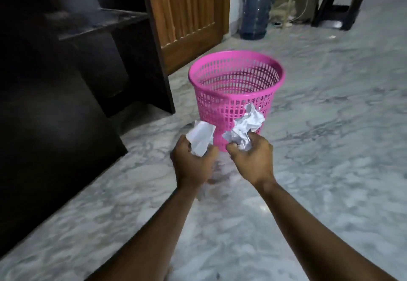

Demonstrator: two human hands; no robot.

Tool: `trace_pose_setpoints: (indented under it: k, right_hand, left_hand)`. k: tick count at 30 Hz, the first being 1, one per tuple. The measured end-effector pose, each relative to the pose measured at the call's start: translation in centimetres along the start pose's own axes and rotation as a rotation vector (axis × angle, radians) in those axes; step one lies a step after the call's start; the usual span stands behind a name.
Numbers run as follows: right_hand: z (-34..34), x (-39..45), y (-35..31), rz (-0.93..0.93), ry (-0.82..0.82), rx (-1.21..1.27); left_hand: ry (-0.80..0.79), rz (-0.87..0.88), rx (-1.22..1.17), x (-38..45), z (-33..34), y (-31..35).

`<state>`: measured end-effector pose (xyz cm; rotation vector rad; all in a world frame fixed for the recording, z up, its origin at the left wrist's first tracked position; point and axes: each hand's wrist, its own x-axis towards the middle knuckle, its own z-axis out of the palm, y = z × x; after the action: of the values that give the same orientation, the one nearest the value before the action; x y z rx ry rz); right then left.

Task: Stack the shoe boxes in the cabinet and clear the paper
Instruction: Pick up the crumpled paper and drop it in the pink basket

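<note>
My left hand [192, 162] grips a crumpled white paper [201, 138] just in front of a pink mesh waste basket [235, 76]. My right hand [252, 157] grips a bigger crumpled white paper wad [246, 124] that overlaps the basket's front wall. Both hands are held low, below the basket's rim. The basket stands upright on the marble floor, and I see nothing inside it. A dark wooden cabinet [72, 65] with open shelves fills the left side. No shoe boxes are in view.
A wooden door [189, 16] stands behind the cabinet. Against the back wall stands a large blue water bottle [255, 10]. A dark stool [343, 1] and some cables are at the back right. Grey marble floor [330, 148] stretches to the right.
</note>
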<state>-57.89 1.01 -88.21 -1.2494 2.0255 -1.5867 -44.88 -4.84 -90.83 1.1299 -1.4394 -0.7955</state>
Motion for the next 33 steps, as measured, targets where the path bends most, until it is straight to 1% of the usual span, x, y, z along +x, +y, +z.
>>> trace_pose_setpoints:
  k: [3, 6, 9, 12, 14, 15, 17, 18, 19, 22, 23, 24, 25, 27, 29, 30, 31, 32, 33]
  right_hand:
    - [-1.3, 5.9, -2.2, -0.05, 0.082, 0.076]
    - [-2.2, 11.4, -4.3, -0.105, 0.149, 0.168]
    - [-2.4, 17.0, -5.7, -0.114, 0.198, 0.262]
    - [-1.0, 21.5, -5.9, -0.098, 0.237, 0.247]
    - [0.4, 23.7, -5.1, -0.071, 0.209, 0.189]
    - [1.1, 24.7, -4.4, -0.039, 0.17, 0.129]
    - [1.9, 26.0, -3.0, 0.031, 0.02, -0.041]
    - [2.2, 26.4, -2.4, 0.059, -0.077, -0.137]
    - [2.4, 26.7, -1.7, 0.075, -0.179, -0.248]
    - [3.0, 26.9, -1.0, 0.088, -0.552, -0.683]
    - [3.2, 26.9, -0.9, 0.082, -0.655, -0.779]
    - [3.6, 27.0, -0.8, 0.07, -0.75, -0.873]
    - [3.9, 27.5, -0.3, 0.068, -0.811, -0.966]
    - [3.8, 28.7, 0.9, 0.128, -0.789, -1.067]
    - [3.4, 29.0, 1.1, 0.177, -0.774, -1.074]
    - [3.2, 28.8, 0.7, 0.172, -0.772, -1.064]
    - [2.8, 28.5, 0.1, 0.14, -0.773, -1.056]
    - [2.5, 28.2, -0.3, 0.102, -0.749, -1.044]
    - [2.1, 27.9, -0.5, 0.06, -0.687, -1.022]
  left_hand:
    - [0.014, 0.104, -0.069, 5.7, 3.9, 4.5]
    - [0.016, 0.161, -0.131, 10.9, 7.2, 8.3]
    - [0.119, 0.158, -0.199, 15.7, 10.6, 11.1]
    - [0.166, 0.1, -0.248, 19.0, 13.5, 12.6]
    - [0.187, 0.08, -0.212, 20.4, 15.1, 11.9]
    - [0.201, 0.046, -0.182, 20.9, 15.8, 11.2]
    - [0.201, -0.043, -0.094, 21.4, 16.5, 9.8]
    - [0.139, -0.101, -0.026, 21.6, 16.9, 9.0]
    - [0.025, -0.169, 0.06, 21.9, 17.3, 8.1]
    - [-0.452, -0.368, 0.324, 22.4, 17.7, 6.1]
    - [-0.551, -0.394, 0.386, 22.4, 17.6, 5.9]
    - [-0.594, -0.386, 0.438, 22.5, 17.7, 5.8]
    - [-0.624, -0.343, 0.498, 22.6, 17.7, 5.9]
    - [-0.696, -0.241, 0.603, 23.0, 17.8, 6.0]
    - [-0.788, -0.162, 0.694, 24.0, 17.8, 5.5]
    - [-0.808, -0.127, 0.733, 24.6, 17.6, 4.9]
    - [-0.8, -0.092, 0.764, 24.5, 17.0, 5.1]
    - [-0.75, -0.062, 0.792, 24.1, 16.1, 5.4]
    - [-0.673, -0.018, 0.8, 23.5, 15.2, 5.8]
